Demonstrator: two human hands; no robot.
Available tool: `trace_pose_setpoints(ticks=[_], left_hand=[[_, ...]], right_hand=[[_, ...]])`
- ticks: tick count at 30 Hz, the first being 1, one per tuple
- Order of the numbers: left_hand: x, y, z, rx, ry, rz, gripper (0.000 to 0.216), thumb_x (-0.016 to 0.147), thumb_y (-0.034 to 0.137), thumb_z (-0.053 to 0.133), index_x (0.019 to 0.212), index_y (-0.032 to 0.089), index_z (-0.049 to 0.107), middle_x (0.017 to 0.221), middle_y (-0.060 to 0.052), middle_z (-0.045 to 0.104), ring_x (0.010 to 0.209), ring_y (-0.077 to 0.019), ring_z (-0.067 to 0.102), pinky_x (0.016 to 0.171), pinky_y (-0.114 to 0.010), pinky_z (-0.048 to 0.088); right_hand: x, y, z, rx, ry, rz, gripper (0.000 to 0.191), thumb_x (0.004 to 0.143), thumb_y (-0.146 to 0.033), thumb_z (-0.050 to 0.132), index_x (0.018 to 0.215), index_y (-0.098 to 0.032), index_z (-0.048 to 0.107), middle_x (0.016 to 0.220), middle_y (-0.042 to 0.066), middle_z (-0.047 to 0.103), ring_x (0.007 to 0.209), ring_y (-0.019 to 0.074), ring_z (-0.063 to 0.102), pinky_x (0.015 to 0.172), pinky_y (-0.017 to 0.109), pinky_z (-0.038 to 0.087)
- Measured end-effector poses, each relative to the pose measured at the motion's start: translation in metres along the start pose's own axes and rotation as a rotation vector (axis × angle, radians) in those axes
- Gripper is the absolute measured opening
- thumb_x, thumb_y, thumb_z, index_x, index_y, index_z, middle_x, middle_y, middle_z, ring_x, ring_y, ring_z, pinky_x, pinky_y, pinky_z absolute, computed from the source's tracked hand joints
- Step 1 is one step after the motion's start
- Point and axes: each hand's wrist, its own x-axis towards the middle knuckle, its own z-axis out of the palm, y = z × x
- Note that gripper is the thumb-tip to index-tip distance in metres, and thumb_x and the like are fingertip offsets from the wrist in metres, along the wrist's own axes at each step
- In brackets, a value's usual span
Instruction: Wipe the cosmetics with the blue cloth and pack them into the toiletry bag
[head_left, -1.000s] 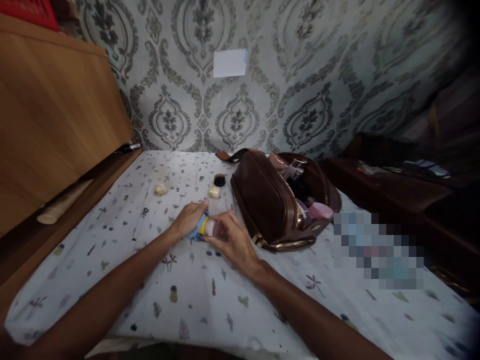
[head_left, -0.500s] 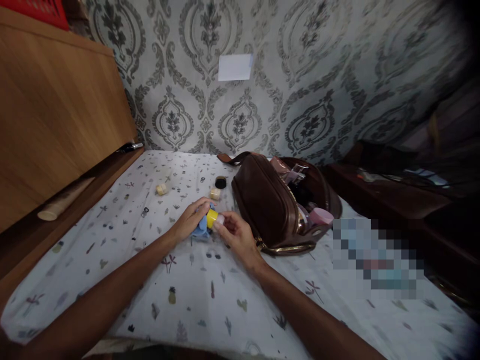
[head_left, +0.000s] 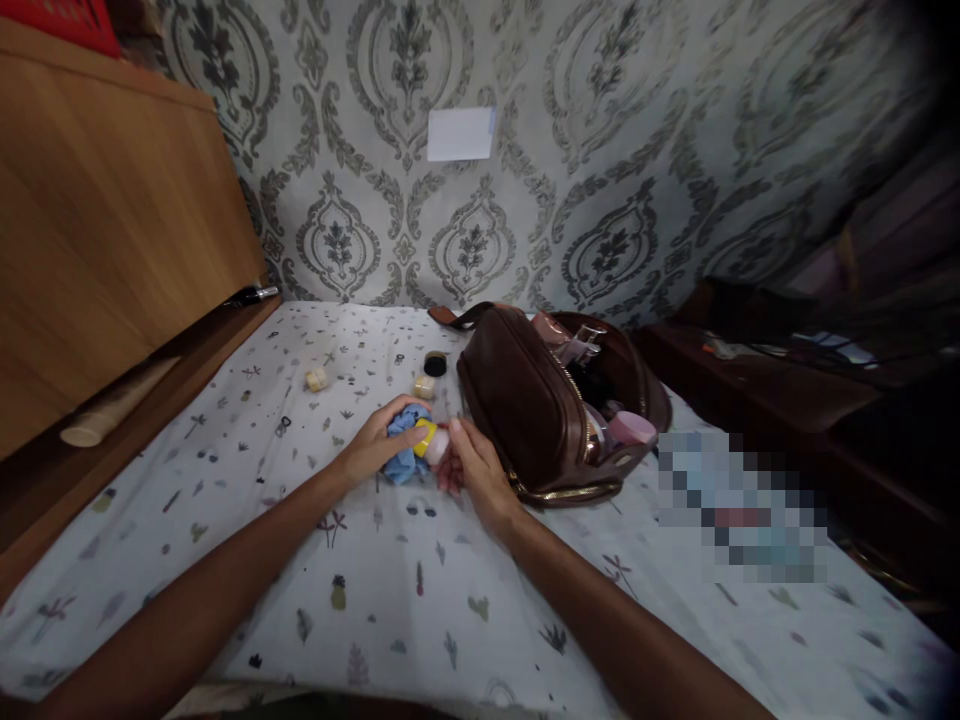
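Observation:
My left hand (head_left: 375, 442) is closed around a small yellow container (head_left: 425, 438) with a pale pinkish-white end, probably its cap. A crumpled blue cloth (head_left: 405, 467) is bunched between that hand and the container. My right hand (head_left: 484, 475) is right beside the pale end, thumb and fingers apart; its lower fingers are slightly blurred. Just beyond my hands, a small cream-and-clear jar (head_left: 424, 386) stands near a round black lid or jar (head_left: 435, 363). Another small cream-coloured jar (head_left: 316, 379) lies farther left.
To the right, an open brown leather bag (head_left: 517, 400) holds cosmetics, including a pink-capped item (head_left: 631, 429). A wooden cabinet (head_left: 112, 200) borders the left side. Patterned wallpaper (head_left: 405, 230) rises behind the printed white cloth (head_left: 390, 620). A pixelated patch covers something at right.
My right hand's fingers have come apart from their pinch on the container's pale end. More of the blue cloth shows in my left hand. The view has shifted slightly.

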Motion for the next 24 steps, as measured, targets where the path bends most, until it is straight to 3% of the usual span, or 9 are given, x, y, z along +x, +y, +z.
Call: trace_pose_setpoints(ticks=[5, 8, 15, 20, 24], left_hand=[[0.005, -0.012, -0.002, -0.059, 0.109, -0.001, 0.044, 0.078, 0.054, 0.07, 0.106, 0.021, 0.061, 0.092, -0.001, 0.06, 0.082, -0.0159, 0.057, 0.075, -0.025, 0.048], [0.007, -0.015, -0.004, -0.053, 0.119, 0.025, 0.04, 0.078, 0.052, 0.071, 0.103, 0.022, 0.063, 0.093, 0.0, 0.061, 0.082, -0.0149, 0.057, 0.075, -0.024, 0.047], [0.004, -0.014, -0.004, -0.024, 0.08, 0.039, 0.036, 0.083, 0.05, 0.068, 0.105, 0.022, 0.064, 0.087, 0.001, 0.06, 0.075, -0.0135, 0.055, 0.07, -0.023, 0.045], [0.003, -0.01, -0.003, -0.021, 0.088, 0.042, 0.04, 0.082, 0.052, 0.068, 0.105, 0.019, 0.064, 0.086, 0.0, 0.062, 0.073, -0.0141, 0.055, 0.068, -0.024, 0.045], [0.002, -0.007, 0.0, -0.046, 0.109, 0.038, 0.04, 0.081, 0.052, 0.069, 0.104, 0.019, 0.064, 0.086, 0.0, 0.062, 0.072, -0.0145, 0.055, 0.067, -0.024, 0.046]], right_hand=[[0.0, 0.001, 0.002, -0.003, 0.015, -0.091, 0.05, 0.076, -0.06, 0.072, 0.105, -0.023, 0.056, 0.076, -0.003, 0.062, 0.059, 0.013, 0.059, 0.046, 0.023, 0.042], [0.001, 0.001, 0.003, -0.01, 0.024, -0.14, 0.049, 0.07, -0.054, 0.079, 0.099, -0.021, 0.057, 0.084, -0.001, 0.061, 0.063, 0.0118, 0.058, 0.048, 0.022, 0.043], [0.004, 0.003, 0.001, -0.012, 0.003, -0.1, 0.052, 0.068, -0.061, 0.078, 0.089, -0.019, 0.057, 0.074, -0.002, 0.061, 0.054, 0.0109, 0.056, 0.045, 0.022, 0.039], [0.001, 0.001, 0.001, -0.034, -0.026, -0.05, 0.054, 0.074, -0.065, 0.071, 0.097, -0.019, 0.056, 0.061, -0.005, 0.06, 0.045, 0.0102, 0.052, 0.043, 0.022, 0.036], [-0.001, -0.001, 0.0, 0.004, -0.063, 0.007, 0.056, 0.075, -0.067, 0.069, 0.101, -0.019, 0.055, 0.067, -0.004, 0.064, 0.045, 0.0109, 0.058, 0.041, 0.021, 0.036]])
